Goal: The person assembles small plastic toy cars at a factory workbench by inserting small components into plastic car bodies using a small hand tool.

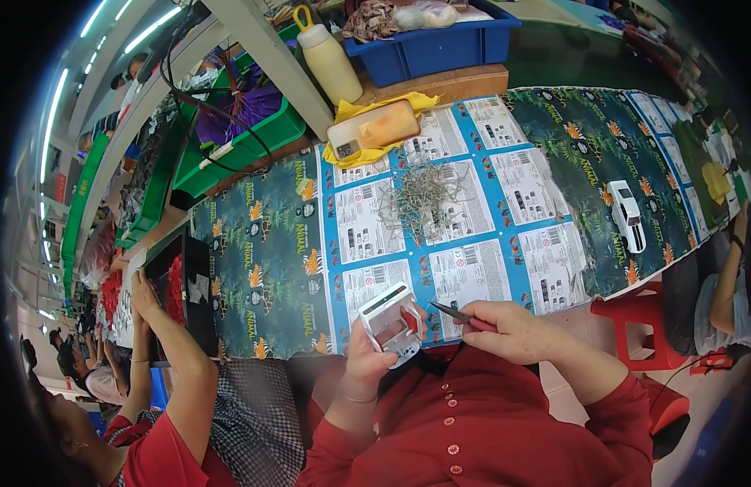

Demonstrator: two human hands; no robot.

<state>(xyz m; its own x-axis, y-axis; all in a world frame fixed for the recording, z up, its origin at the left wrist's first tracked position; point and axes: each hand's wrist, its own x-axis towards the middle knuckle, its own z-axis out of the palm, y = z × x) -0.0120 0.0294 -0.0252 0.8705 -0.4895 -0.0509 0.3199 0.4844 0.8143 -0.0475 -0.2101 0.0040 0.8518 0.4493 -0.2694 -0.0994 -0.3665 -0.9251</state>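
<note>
Nearest the camera, the left hand point(367, 345) grips a small white toy part point(389, 322) with a red inner piece, fingers closed around its lower edge, holding it just above the near edge of the surface point(270, 268). The right hand point(513, 329) is closed on a thin red-handled tool point(460, 315), its tip pointing left toward the white part; whether the tip touches the part cannot be determined. Both sleeves are red.

To the left, a co-worker's arm point(168, 333) reaches to a dark tray point(185, 284) at the surface edge.

Farther out, the surface is covered with printed cardboard sheets point(473, 268). A loose pile of thin wire pieces point(420, 199) lies on them, well apart from the hands. A white toy car point(627, 215) rests to the right.

At the far edge lie a phone point(374, 128) on yellow cloth, a pale yellow bottle point(327, 57) and a blue bin point(436, 45); green bins point(245, 142) stand at left.
</note>
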